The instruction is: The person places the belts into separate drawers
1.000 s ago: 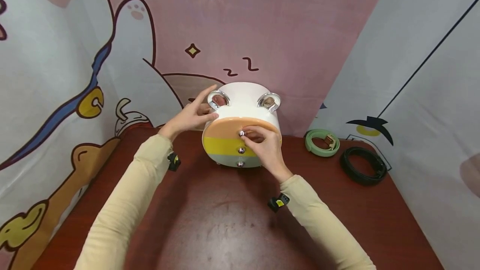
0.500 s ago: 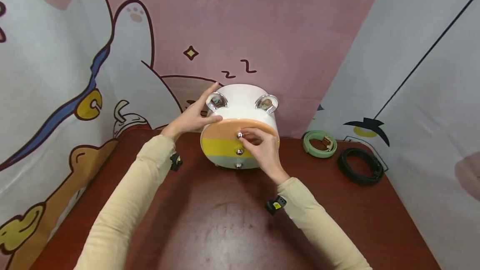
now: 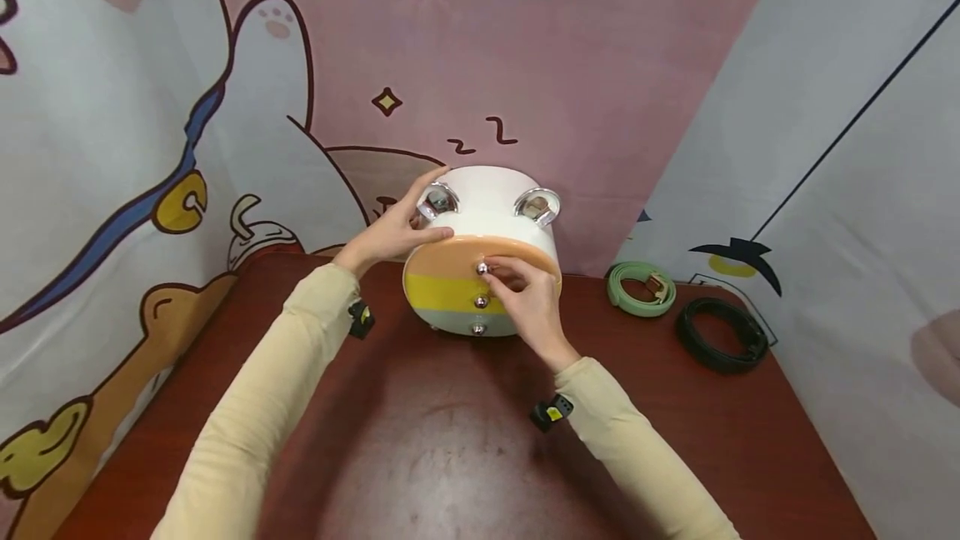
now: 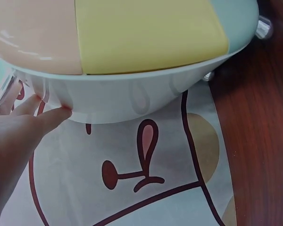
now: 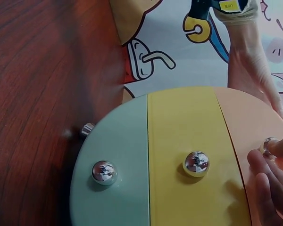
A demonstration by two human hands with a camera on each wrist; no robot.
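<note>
A white oval drawer box [image 3: 491,190] stands at the back of the table. Its front has three drawers: an orange drawer [image 3: 444,255] on top, a yellow drawer [image 5: 170,132] in the middle and a green drawer [image 5: 125,141] at the bottom, each with a round silver knob. My right hand [image 3: 534,298] pinches the top knob [image 3: 482,269] between thumb and fingers. All drawer fronts look flush. My left hand [image 3: 393,230] rests on the box's left side, thumb along the upper front edge, fingers beside the left silver ear-shaped piece [image 3: 438,200].
On the right of the brown table [image 3: 450,457] lie a coiled green belt [image 3: 624,300] and a coiled black belt [image 3: 693,344]. A cartoon-printed cloth [image 3: 585,65] hangs directly behind the box. Another silver ear-shaped piece [image 3: 538,205] sits at the box's upper right.
My left hand has slid a little to the right along the box, its thumb reaching further over the top edge. My right hand keeps its pinch on the top knob.
</note>
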